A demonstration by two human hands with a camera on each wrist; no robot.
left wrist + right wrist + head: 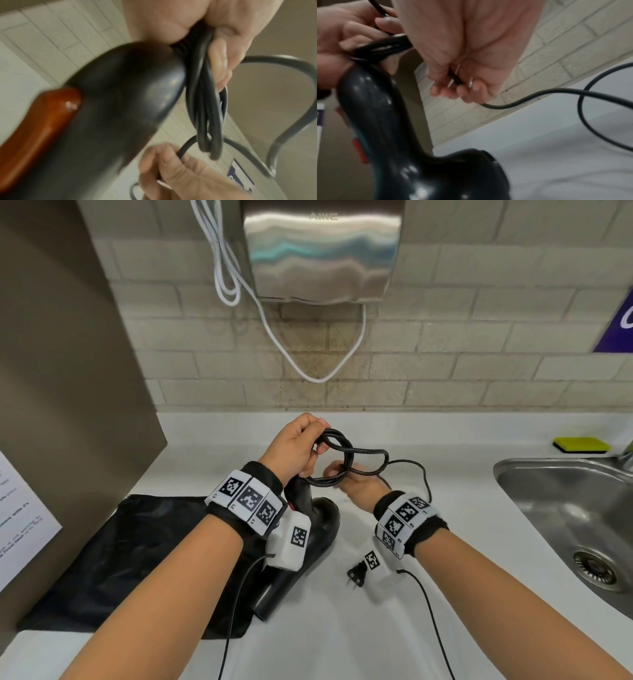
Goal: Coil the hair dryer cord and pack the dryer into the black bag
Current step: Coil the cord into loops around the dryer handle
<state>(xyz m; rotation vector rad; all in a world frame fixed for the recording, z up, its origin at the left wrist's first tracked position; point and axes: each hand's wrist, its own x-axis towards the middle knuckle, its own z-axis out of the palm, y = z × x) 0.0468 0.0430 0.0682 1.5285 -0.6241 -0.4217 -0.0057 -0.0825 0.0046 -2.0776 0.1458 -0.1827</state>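
Note:
The black hair dryer (308,539) hangs nozzle-down over the white counter, its handle (111,101) rising toward my left hand (294,446). That hand grips several loops of the black cord (337,455) at the handle's end; the bundle (205,108) hangs from its fingers. My right hand (356,486) pinches the loose run of cord (455,79) just right of the loops. From there the cord (539,94) trails right over the counter. Its plug (356,575) lies near my right wrist. The black bag (137,559) lies flat at the left, under the dryer's nozzle.
A steel sink (568,508) is set into the counter at the right, with a yellow sponge (580,445) behind it. A wall-mounted hand dryer (322,251) with a white cable (308,364) hangs on the tiled wall. A brown panel (68,371) closes the left side.

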